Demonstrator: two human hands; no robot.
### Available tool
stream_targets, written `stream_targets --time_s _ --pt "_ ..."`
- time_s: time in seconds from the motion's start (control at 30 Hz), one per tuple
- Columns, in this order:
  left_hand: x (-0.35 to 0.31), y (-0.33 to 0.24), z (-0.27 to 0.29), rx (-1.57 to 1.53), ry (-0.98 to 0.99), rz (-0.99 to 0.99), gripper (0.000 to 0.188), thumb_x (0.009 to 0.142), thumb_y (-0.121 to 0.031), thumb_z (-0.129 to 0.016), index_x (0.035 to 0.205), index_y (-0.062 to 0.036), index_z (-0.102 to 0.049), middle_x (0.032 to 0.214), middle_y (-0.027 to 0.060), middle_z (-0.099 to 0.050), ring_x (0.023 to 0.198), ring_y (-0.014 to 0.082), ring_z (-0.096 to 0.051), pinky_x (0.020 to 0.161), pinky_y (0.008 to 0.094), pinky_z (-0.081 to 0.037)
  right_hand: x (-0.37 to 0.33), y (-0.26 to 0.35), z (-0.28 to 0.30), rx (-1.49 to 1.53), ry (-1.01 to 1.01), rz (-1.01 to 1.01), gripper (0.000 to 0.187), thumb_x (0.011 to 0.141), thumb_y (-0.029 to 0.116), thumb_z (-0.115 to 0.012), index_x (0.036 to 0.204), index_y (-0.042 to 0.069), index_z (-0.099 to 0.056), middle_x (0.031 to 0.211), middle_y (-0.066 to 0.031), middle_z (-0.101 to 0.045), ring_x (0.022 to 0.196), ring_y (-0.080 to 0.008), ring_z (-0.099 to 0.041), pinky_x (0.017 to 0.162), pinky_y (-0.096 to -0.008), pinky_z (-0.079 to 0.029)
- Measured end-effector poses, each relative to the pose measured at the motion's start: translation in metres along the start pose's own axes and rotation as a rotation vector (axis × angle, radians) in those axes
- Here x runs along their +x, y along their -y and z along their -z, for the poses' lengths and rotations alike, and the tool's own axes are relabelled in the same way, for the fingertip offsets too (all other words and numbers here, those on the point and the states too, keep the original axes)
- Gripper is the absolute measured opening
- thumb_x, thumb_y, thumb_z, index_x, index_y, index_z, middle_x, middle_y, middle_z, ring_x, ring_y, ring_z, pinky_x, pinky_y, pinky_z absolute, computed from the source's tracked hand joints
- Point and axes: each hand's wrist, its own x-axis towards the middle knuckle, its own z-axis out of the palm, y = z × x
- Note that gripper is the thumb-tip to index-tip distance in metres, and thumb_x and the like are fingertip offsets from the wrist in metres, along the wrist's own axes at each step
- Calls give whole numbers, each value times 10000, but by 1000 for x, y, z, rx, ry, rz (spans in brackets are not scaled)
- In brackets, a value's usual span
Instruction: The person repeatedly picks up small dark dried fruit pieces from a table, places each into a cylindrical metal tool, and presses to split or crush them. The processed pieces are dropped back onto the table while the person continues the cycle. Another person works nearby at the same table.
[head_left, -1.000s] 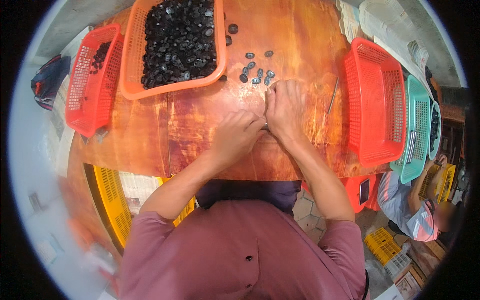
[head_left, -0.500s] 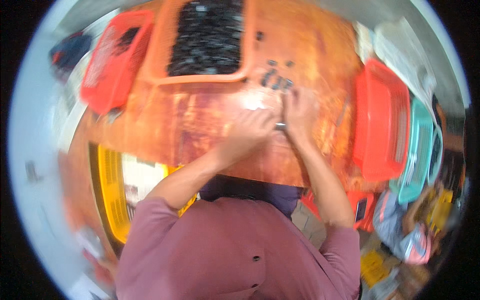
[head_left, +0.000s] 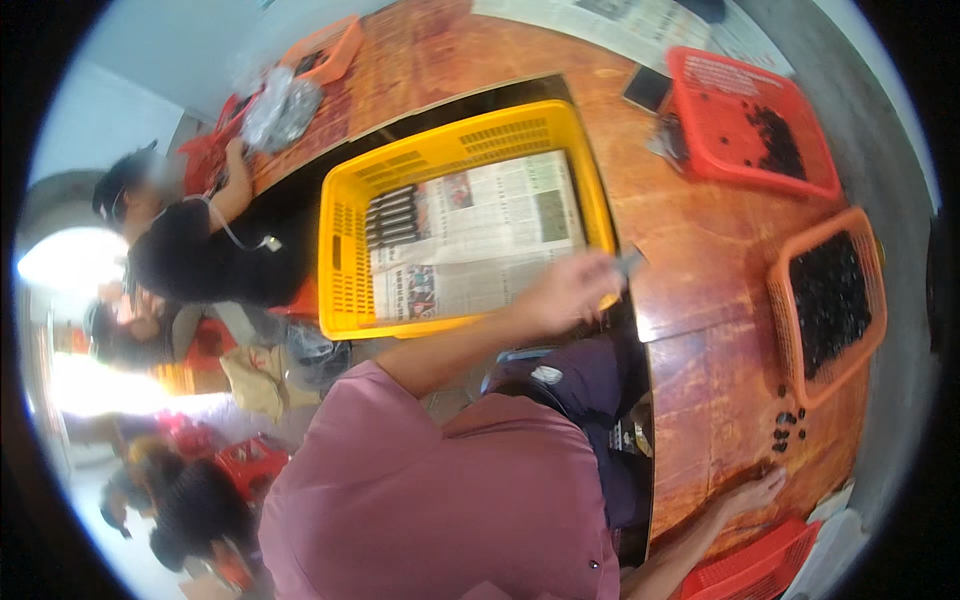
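Observation:
Just past the right rim of the yellow crate [head_left: 345,322], my left hand [head_left: 570,292] pinches a small grey flat piece [head_left: 630,263] at its fingertips. What kind of piece it is I cannot make out. Inside the crate lie newspaper sheets [head_left: 480,225], with a row of several dark strips [head_left: 393,215] at the far left. Over on the right, my right hand [head_left: 762,490] rests low over the wooden table, its fingers loosely stretched and nothing visible in them. A few small black pieces [head_left: 785,432] lie just beyond it, beside an orange basket [head_left: 790,350] heaped with similar pieces [head_left: 828,300].
A red basket [head_left: 690,120] with some black pieces stands at the far right, a dark phone-like slab [head_left: 647,88] beside it. Another red basket [head_left: 750,570] sits near my right forearm. A co-worker in black [head_left: 215,260] sits at the left, near plastic bags [head_left: 285,112].
The view has swung left toward the yellow crate. My hands, close together over the table before, are now far apart; the left one has moved to the crate's edge with the grey piece.

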Motion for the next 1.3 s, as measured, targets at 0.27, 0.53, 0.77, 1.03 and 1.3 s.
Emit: stream_targets --time_s 0.27,0.53,0.77,1.03,1.3 --pt "16 176 291 -523 -1107 307 254 975 -204 -712 1090 14 -652 917 113 -678 758 214 -649 626 399 -528 6 -7 -9 -124 -62 35 426 1081 362 -585 1117 -46 -702 913 -133 -682 783 -237 -601 674 -381 -487" --pt "-24 335 406 -862 -1473 276 394 987 -175 -725 1297 -36 -525 1050 155 -669 807 291 -675 640 387 -614 15 -17 1 -296 -10 87 411 1071 381 -601 963 -4 -696 779 -69 -602 682 -200 -473 629 -379 -402" --pt "-20 337 398 -887 -1623 362 214 1041 -175 -639 1159 -16 -560 1005 157 -639 772 283 -641 551 387 -607 25 -25 0 -268 -40 178 413 1063 379 -607 948 -10 -685 750 -55 -553 680 -186 -444 620 -377 -380" --pt "-49 383 438 62 -1039 354 273 1011 -172 -635 1213 4 -581 1082 133 -657 889 282 -681 737 361 -610 4 -16 17 -150 150 37 296 1054 265 -621 860 42 -608 763 17 -511 695 -132 -439 605 -322 -371" --pt "-73 387 554 712 -730 137 360 995 -261 -660 1251 -11 -620 1006 144 -714 811 240 -660 686 347 -550 -81 0 63 -437 244 187 184 1041 148 -607 1066 -20 -681 986 -84 -675 933 -177 -623 857 -321 -511"
